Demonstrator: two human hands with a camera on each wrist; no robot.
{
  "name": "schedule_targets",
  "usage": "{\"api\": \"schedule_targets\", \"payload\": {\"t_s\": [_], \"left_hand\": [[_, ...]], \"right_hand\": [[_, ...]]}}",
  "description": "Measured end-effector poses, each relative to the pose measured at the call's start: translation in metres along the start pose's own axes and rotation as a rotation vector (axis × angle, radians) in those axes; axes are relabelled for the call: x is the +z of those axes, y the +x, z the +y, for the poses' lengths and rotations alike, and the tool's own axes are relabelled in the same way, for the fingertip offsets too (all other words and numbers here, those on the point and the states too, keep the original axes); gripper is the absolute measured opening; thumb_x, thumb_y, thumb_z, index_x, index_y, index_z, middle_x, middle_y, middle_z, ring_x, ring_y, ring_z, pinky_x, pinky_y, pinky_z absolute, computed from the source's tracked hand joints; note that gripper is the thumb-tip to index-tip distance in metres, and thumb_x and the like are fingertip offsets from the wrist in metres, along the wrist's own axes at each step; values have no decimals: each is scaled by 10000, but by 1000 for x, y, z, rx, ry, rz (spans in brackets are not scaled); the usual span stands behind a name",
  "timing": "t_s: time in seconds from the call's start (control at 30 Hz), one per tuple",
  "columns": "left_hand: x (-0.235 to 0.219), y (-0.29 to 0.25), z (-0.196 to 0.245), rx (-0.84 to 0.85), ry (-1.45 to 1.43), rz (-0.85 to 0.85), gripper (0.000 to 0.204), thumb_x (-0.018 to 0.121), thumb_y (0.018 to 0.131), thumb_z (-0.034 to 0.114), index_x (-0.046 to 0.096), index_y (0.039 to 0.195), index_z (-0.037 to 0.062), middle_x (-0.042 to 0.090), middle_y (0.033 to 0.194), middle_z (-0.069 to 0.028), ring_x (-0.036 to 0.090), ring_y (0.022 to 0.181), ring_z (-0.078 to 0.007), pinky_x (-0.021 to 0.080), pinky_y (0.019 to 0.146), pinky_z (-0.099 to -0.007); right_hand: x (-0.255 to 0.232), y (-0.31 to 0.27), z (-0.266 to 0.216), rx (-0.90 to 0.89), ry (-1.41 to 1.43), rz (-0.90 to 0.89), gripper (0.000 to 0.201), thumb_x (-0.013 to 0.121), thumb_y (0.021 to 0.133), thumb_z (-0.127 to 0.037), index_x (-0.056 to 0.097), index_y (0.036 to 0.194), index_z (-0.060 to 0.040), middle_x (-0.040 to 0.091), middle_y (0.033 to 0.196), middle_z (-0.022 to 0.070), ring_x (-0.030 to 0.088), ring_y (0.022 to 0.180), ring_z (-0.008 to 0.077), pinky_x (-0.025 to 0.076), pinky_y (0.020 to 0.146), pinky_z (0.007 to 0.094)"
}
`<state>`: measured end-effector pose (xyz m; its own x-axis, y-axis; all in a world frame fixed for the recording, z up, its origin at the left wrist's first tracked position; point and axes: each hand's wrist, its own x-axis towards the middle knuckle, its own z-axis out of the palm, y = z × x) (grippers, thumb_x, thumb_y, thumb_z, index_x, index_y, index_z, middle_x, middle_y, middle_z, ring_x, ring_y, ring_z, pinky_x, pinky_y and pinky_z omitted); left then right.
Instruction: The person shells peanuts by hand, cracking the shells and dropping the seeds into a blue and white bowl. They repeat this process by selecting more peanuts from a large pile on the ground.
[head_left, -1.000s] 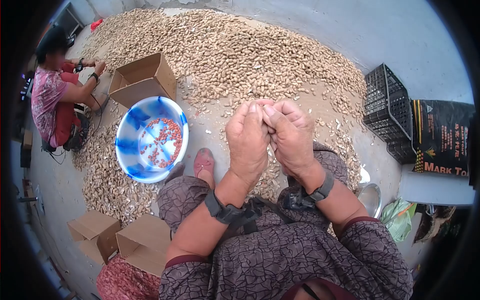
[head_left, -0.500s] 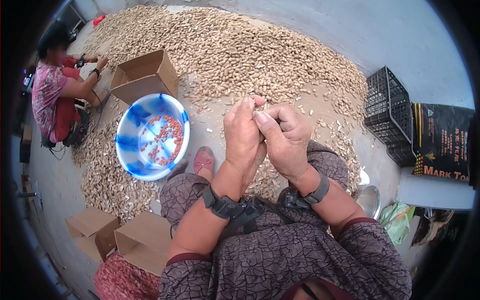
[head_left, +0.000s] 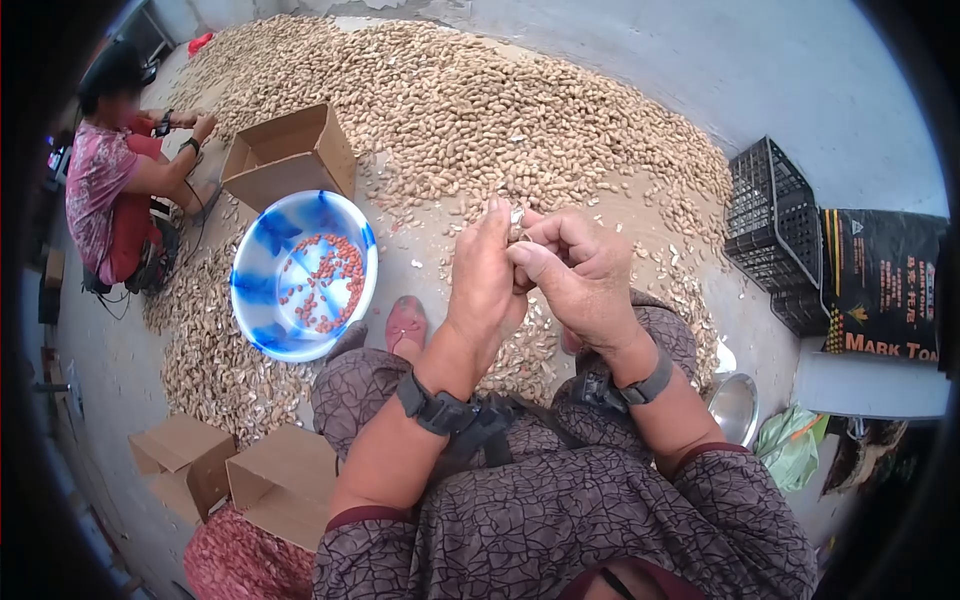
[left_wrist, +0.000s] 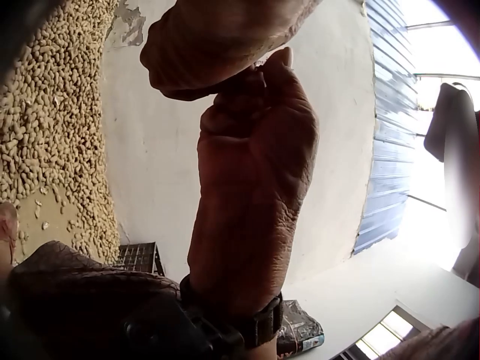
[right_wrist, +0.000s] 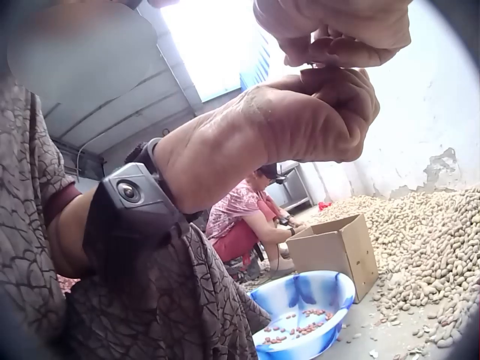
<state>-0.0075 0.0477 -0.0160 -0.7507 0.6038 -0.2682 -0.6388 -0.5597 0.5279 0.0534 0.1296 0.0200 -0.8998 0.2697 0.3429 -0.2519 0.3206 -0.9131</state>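
Observation:
In the head view, my left hand and right hand meet in front of my knees. A small peanut with pale shell shows between their fingertips, mostly hidden. My left thumb and fingers hold it from one side while the right thumb and index finger pinch it from the other. From the left wrist, my right hand appears below the nearer left hand. The right wrist view has the left hand beneath the right hand, fingertips close together.
A blue-and-white basin holds reddish peanut kernels. Beyond it are a cardboard box and a large heap of peanuts. Black crates stand right; two more boxes sit lower left. Another person crouches at far left.
My thumbs were pressed together a second ago; the right hand has since turned and drawn slightly aside from the left. The peanut now shows between the fingertips. The basin stays put.

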Motion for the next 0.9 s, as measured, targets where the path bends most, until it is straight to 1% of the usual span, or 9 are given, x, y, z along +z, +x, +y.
{"api": "schedule_targets", "payload": {"t_s": [0.13, 0.2, 0.33, 0.4, 0.47, 0.57, 0.77, 0.87, 0.9], "left_hand": [[6, -10, 10, -67, 9, 40, 368, 390, 923, 345, 531, 862, 10, 460, 579, -3, 355, 420, -56, 296, 381, -197], [7, -10, 11, -62, -6, 21, 368, 410, 917, 351, 530, 877, 5, 449, 566, 2, 346, 411, -51, 291, 376, -190], [15, -19, 21, -40, -22, 8, 370, 472, 894, 353, 527, 926, -12, 420, 536, 17, 324, 395, -34, 266, 355, -164], [13, -19, 20, -18, -25, -19, 371, 480, 891, 346, 528, 946, -18, 418, 538, 20, 322, 396, -27, 258, 349, -155], [13, -20, 20, 4, -30, -45, 372, 489, 888, 339, 528, 966, -23, 417, 539, 23, 321, 396, -19, 251, 343, -145], [13, -22, 20, -14, -39, -57, 365, 485, 892, 324, 530, 992, -23, 416, 541, 25, 320, 397, -12, 254, 342, -135], [17, -26, 17, 10, 30, -86, 337, 478, 899, 305, 548, 983, -14, 409, 534, 43, 328, 406, -9, 263, 347, -134], [14, -28, 21, 33, 109, -157, 314, 475, 903, 290, 562, 963, -6, 406, 535, 55, 338, 428, -9, 272, 370, -137], [12, -26, 23, 44, 235, -160, 277, 487, 899, 258, 566, 950, -3, 433, 550, 52, 361, 450, -7, 288, 393, -141]], "right_hand": [[-1, 0, -9, 176, 208, 17, 73, 579, 790, -65, 553, 781, 3, 589, 684, 42, 542, 559, 54, 417, 461, 171], [-12, 3, -20, 395, 492, 34, 103, 536, 806, -96, 551, 780, 2, 588, 681, 44, 538, 536, 49, 412, 437, 166], [-27, 6, -19, 485, 644, -116, 133, 507, 817, -129, 550, 792, -5, 615, 729, 73, 522, 513, 42, 392, 413, 152], [-25, 7, -24, 481, 540, -100, 135, 517, 824, -128, 549, 796, 0, 615, 728, 77, 530, 518, 54, 401, 416, 159], [-16, 7, -28, 384, 338, -49, 111, 521, 828, -77, 542, 797, 27, 602, 699, 86, 558, 542, 90, 444, 445, 187], [-2, 5, -16, 360, 554, 0, 76, 511, 826, -13, 532, 801, 56, 601, 695, 111, 585, 561, 133, 484, 483, 222], [-5, 5, -14, 418, 548, -35, 82, 494, 829, 15, 531, 786, 74, 596, 676, 124, 592, 536, 165, 501, 492, 245], [-8, 3, -13, 399, 498, -11, 85, 516, 804, 14, 557, 744, 57, 598, 665, 95, 581, 559, 139, 475, 503, 237], [-10, 3, -13, 399, 498, -10, 85, 516, 804, 14, 557, 744, 57, 598, 665, 95, 581, 559, 139, 475, 503, 237]]}}
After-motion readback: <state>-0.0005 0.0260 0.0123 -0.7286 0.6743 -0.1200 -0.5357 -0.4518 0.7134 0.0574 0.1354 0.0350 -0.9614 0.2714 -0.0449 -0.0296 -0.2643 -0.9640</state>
